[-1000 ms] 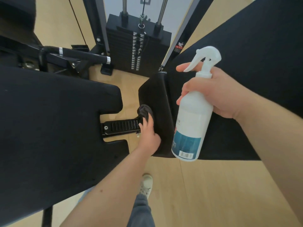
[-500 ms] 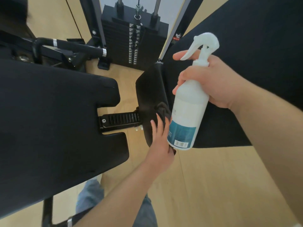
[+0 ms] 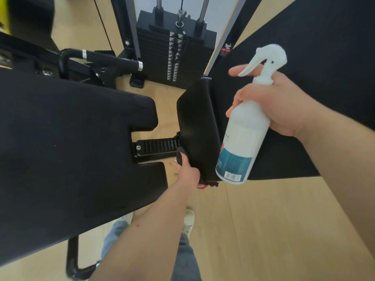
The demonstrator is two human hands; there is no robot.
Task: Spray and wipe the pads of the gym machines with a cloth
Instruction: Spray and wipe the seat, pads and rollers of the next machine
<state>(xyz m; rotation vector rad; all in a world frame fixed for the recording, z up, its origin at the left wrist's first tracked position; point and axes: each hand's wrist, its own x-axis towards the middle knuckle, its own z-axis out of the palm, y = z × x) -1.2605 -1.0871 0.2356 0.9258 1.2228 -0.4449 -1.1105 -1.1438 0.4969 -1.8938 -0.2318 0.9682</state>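
Wooden floor (image 3: 263, 220) below, left grip (image 3: 188, 175) clamps black cloth (image 3: 181, 157), right grip (image 3: 284, 106) white spray bottle (image 3: 243, 138).

light wood floor (image 3: 263, 230) carries the weight stack (image 3: 176, 53); black mat (image 3: 324, 57) lies just right of the stack, a white shoe (image 3: 188, 220) well nearer than it.

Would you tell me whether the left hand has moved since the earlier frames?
Yes: the left hand slid with the cloth down the left edge of the pad to its near corner.
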